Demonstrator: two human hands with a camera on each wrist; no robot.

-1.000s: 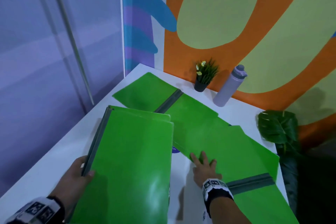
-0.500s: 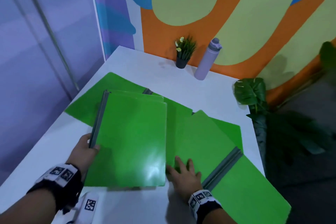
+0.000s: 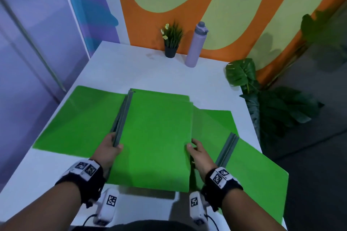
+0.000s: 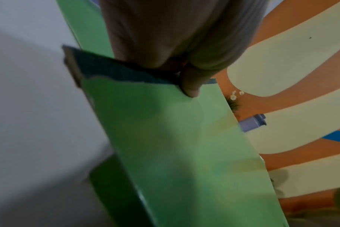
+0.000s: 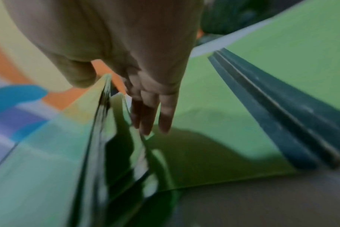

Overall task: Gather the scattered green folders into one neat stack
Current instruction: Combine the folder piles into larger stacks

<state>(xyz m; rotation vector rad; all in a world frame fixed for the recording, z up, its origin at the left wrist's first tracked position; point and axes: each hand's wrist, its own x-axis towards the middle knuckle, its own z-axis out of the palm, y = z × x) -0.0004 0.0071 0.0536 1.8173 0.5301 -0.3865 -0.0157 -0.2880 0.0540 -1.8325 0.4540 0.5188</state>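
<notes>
Green folders [image 3: 154, 137] stacked between left hand [image 3: 108, 151], right hand [image 3: 200, 154]

Far table [image 3: 131, 65]: bare white surface between the folders and the wall, open to a reach.
Back edge: small potted plant [image 3: 171, 40] and purple bottle [image 3: 196, 45] stood upright near each other, against the painted wall.
Centre: held stack of folders [image 3: 155, 137] blocked the middle, gripped by left hand [image 3: 109, 151] at the spine and right hand [image 3: 200, 153] at the opposite edge.
Left: open folder [image 3: 82, 118] lay flat, partly under the stack.
Right: open folder [image 3: 251, 165] lay flat, raised grey spine just beside the right hand.
Right table edge: leafy plant [image 3: 242, 73] stood close.
Near edge: strip of bare table in front of the stack.
</notes>
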